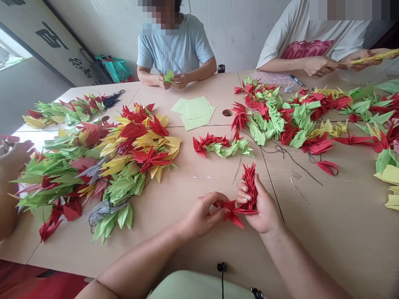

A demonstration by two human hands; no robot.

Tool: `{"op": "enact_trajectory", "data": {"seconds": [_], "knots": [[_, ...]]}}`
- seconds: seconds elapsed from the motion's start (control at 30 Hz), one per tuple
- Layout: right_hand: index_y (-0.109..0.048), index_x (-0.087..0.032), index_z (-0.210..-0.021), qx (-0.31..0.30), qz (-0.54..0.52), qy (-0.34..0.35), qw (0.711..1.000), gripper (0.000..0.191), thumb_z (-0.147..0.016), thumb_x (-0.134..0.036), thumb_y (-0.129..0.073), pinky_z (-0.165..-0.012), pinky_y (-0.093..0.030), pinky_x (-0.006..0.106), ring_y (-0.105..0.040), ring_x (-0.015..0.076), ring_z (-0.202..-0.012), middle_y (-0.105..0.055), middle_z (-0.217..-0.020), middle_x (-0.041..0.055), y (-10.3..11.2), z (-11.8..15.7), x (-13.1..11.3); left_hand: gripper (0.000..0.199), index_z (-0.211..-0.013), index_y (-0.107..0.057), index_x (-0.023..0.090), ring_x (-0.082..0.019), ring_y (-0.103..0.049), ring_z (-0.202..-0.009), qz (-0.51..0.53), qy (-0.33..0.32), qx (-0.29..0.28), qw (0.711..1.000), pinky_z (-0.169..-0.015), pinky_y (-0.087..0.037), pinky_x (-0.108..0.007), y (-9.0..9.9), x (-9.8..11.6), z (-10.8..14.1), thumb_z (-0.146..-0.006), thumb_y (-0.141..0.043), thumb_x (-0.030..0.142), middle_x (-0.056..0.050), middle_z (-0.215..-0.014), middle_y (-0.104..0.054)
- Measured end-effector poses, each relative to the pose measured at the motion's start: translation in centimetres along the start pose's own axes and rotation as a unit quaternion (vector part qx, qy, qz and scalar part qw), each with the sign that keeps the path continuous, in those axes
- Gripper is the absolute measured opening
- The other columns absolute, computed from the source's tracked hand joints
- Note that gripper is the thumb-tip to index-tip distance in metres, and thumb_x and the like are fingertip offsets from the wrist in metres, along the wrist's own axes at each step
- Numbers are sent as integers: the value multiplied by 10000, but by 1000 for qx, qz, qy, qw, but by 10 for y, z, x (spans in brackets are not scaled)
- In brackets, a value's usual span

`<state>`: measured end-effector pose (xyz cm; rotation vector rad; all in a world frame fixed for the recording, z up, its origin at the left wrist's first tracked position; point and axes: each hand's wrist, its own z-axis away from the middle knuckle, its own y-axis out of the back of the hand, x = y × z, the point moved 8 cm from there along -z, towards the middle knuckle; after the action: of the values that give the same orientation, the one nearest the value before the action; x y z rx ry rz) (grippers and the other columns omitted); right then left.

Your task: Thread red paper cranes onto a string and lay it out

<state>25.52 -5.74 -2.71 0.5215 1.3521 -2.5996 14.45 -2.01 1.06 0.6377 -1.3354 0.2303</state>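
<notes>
My right hand (261,205) is wrapped round a stack of folded red paper cranes (250,185), held upright above the table. At the lower end of that stack, a single red paper crane (232,214) is pinched between the thumb and fingers of my left hand (207,214). It touches or nearly touches the stack; exactly how they join is hidden by my fingers. Just beyond my hands lies a short garland of red and green paper cranes (229,146). A needle (299,190) rests on the table right of my right hand.
A large heap of strung cranes (124,145) covers the left, and more strings of cranes (274,112) lie at the right. Green paper squares (196,112) are near the far side. A person opposite folds green paper (169,77); another handles yellow strips (374,57). Someone's hand (15,153) shows far left.
</notes>
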Motion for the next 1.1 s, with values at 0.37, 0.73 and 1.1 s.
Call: {"op": "enact_trajectory", "data": {"seconds": [0.37,0.73,1.1], "knots": [[-591,-140,-862,9,-37,-15,999,189,-809,-303,-670,-378,-389,110,-387,14,-404,-455,-597,-66,3,0,-6,330,-934,-571,118,-136,-605,-595,194,118,5,974,-581,-454,-251,-4,-20,-2,-841,-564,435,-69,-721,-669],[-574,-145,-882,5,-88,-56,995,177,-935,-287,-481,-377,-400,107,-404,18,-389,-446,-591,-64,-3,7,-4,172,-903,-528,162,-114,-560,-541,93,138,82,983,-502,-360,-199,5,-28,-1,-843,-536,323,-1,-640,-647],[-586,-146,-839,33,-42,-3,999,204,-858,-349,-607,-361,-377,105,-383,9,-381,-445,-569,-73,0,6,-12,298,-781,-524,145,-111,-568,-531,366,169,-4,915,-555,-448,-235,-9,-26,-3,-742,-692,388,-3,-597,-624]]}}
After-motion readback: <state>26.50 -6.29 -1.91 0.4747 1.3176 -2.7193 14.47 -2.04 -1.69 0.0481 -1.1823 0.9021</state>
